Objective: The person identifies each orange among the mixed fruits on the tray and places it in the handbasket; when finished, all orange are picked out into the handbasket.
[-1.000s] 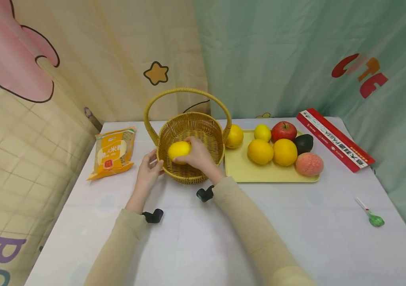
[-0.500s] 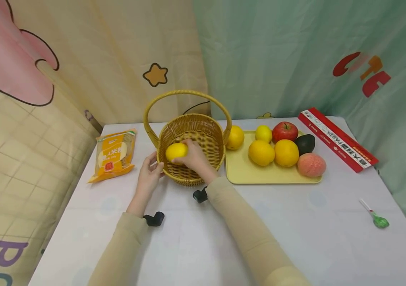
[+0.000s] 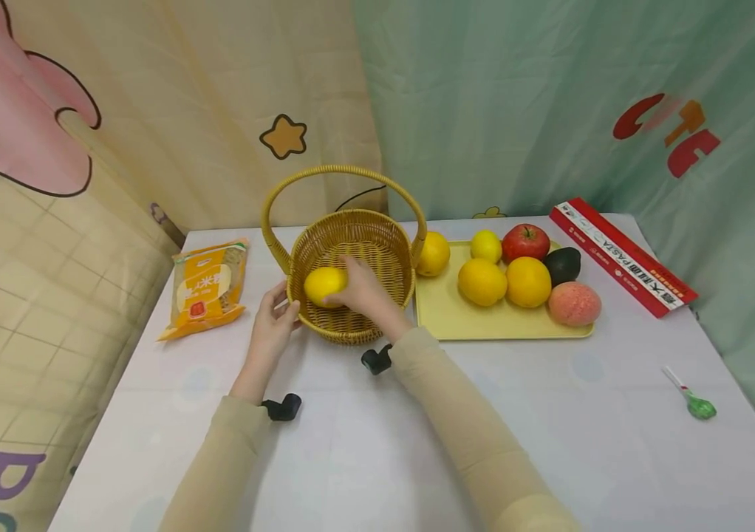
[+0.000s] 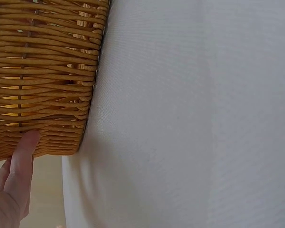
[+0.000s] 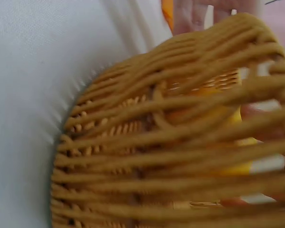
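A round wicker basket [image 3: 377, 325] with a tall arched handle [image 3: 344, 169] stands at the table's back middle. Inside its left part, my right hand [image 3: 366, 292] grips a yellow oval fruit [image 3: 324, 287] with the thumb and fingers. The right wrist view shows bits of yellow through the weave of the basket wall [image 5: 132, 156]. On the basket's outer left side rests my left hand [image 3: 272, 325], thumb at the rim. A fairly straight finger [image 4: 22, 159] of that hand touches the weave in the left wrist view.
Right of the basket, a yellow tray [image 3: 457, 321] bears several oranges, a red apple [image 3: 525, 242], an avocado [image 3: 562, 265] and a pink fruit [image 3: 575, 304]. A red pasta box [image 3: 623, 256] and a lollipop [image 3: 699, 406] lie farther right, an orange food bag [image 3: 207, 288] left.
My right hand has carried the yellow fruit slightly left and down inside the basket. The left hand stays at the basket's side, and the head view has shifted a little.
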`<state>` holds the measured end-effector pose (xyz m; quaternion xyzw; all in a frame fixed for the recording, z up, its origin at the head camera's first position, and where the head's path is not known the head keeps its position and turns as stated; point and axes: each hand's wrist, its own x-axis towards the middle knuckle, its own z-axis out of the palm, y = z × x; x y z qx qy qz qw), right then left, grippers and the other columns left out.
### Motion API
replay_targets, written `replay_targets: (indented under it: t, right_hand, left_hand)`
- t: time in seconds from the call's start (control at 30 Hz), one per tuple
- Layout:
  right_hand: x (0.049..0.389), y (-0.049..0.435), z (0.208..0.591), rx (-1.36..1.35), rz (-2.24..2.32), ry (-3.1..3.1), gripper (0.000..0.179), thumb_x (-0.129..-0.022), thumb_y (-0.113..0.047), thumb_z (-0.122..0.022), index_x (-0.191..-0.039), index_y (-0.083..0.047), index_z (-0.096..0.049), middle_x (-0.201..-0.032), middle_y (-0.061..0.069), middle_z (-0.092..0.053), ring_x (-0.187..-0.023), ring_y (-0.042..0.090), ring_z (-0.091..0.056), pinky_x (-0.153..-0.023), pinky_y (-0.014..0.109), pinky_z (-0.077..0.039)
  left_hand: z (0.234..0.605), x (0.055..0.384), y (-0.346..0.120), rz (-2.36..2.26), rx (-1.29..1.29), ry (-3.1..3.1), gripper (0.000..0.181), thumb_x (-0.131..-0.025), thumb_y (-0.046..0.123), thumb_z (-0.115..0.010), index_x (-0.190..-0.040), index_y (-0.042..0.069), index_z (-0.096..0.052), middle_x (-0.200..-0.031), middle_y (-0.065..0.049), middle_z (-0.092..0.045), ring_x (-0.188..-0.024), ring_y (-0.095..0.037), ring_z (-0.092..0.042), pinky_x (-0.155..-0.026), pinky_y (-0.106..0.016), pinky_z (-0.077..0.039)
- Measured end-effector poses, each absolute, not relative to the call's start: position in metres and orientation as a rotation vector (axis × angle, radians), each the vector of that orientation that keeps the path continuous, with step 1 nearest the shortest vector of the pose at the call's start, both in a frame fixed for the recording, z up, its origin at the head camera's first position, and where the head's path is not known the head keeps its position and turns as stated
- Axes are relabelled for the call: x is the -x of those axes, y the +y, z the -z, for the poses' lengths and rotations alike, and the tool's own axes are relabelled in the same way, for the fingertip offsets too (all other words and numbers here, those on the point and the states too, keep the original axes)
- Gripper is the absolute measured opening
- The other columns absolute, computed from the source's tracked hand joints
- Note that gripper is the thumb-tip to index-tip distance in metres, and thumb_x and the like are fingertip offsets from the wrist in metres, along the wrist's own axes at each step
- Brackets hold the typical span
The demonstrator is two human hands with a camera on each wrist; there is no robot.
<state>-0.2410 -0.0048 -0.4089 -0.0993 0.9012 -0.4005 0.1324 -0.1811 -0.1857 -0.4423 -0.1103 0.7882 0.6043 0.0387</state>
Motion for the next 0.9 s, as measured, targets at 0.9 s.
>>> replay_targets:
  t: [0.9]
  right_hand:
    - [0.188,0.157,0.394,0.159,1.564,2.806,0.043,-0.09,-0.027,-0.073,-0.127,-0.008,-0.063,-0.129,0.011,-0.063,-0.124,0.029,-0.056,-0.11,0.048,-0.046]
  left_hand:
    - [0.445,0.182,-0.186,-1.856,0.354,2.413,0.058,-0.104,0.02,-0.048,-0.157,0.017,-0.022,-0.157,-0.011,-0.033,-0.139,-0.028,-0.042,-0.106,-0.045,-0.05]
